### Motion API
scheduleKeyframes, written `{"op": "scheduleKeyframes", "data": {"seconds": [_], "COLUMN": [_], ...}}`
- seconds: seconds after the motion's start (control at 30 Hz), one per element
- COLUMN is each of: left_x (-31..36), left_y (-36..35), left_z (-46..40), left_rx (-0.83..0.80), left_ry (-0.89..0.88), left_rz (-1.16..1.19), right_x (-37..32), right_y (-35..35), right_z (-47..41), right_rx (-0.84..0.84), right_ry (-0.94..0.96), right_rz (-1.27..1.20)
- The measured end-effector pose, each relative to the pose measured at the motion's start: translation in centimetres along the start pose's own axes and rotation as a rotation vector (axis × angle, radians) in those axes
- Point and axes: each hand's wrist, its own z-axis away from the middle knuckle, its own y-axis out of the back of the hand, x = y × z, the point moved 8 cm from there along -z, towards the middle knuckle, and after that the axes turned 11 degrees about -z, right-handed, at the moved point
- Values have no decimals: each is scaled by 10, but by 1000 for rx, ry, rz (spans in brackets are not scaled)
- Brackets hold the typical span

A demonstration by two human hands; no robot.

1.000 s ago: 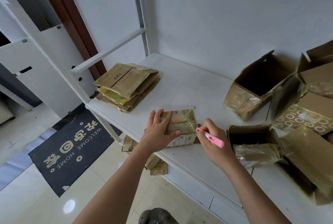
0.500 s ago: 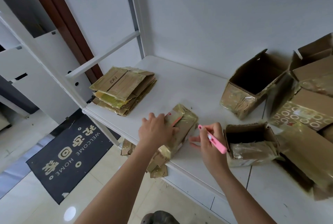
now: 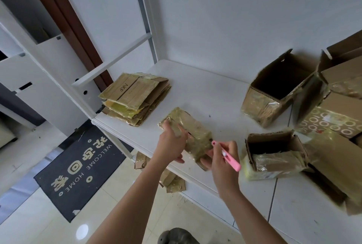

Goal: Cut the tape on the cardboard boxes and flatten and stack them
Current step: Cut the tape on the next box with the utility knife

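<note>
Head view: a white worktop (image 3: 205, 94) seen from above, set against a white wall, with two bare forearms reaching in from below.
Small box: a flattened, tape-wrapped cardboard box (image 3: 193, 134) lies near the front edge of the worktop, between the two hands, its long side running diagonally.
Left hand: the left hand (image 3: 172, 142) rests on the near left part of the small box, fingers curled over its edge; the grip is closed on the box.
Right hand: the right hand (image 3: 223, 160) holds a pink cutter (image 3: 227, 156), fingers wrapped round its handle; its lower fingers touch the near end of the small box. The cutter's tip lies at the box's right edge; whether a blade is out cannot be told.
Flat stack: a pile of flattened boxes (image 3: 135, 96) sits at the left end of the worktop, well apart from the hands; the top sheet bears printed letters.
Open boxes: one open box (image 3: 274, 153) stands just right of the right hand; a larger open box (image 3: 274, 94) lies behind it, tipped on its side; more cartons (image 3: 337, 110), one printed with ones and zeros, crowd the right edge.
Floor: cardboard scraps (image 3: 172, 181) lie under the worktop's front edge; a dark doormat (image 3: 78, 167) with pale lettering lies to the left on pale tiles.
</note>
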Motion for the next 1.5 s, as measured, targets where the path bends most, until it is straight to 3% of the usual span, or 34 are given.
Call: {"op": "scheduleKeyframes", "data": {"seconds": [0.07, 0.17, 0.23, 0.33, 0.37, 0.43, 0.5, 0.57, 0.63, 0.73, 1.5], "left_x": [4, 11, 22, 25, 24, 21, 22, 27, 30, 16, 7], "left_y": [0, 17, 18, 4, 2, 10, 19, 21, 10, -10, -11], "left_z": [0, -4, -8, -14, -14, -11, -6, -4, -9, -25, -31], "left_rx": [24, 278, 286, 24, 10, 105, 234, 329, 251, 25, -159], "left_ry": [-24, -127, -244, -277, -259, -191, -156, -250, -392, -394, -400], "left_rz": [-131, -583, -630, -519, -490, -541, -758, -860, -811, -657, -536], "right_x": [0, -8, -11, -12, -13, -15, -11, -7, -11, -20, -17], "right_y": [-3, -5, -7, -8, -8, -8, -8, -9, -8, -8, -18], "right_z": [-5, -21, -31, -37, -37, -32, -29, -31, -38, -49, -52], "right_rx": [13, 19, 7, -22, -31, -57, -87, -101, -90, -53, -95], "right_ry": [-28, -1, 8, 26, 55, 140, 152, 95, 113, 183, 214], "right_rz": [-99, -136, -139, -128, -98, -6, 39, 29, 70, 72, 118]}}
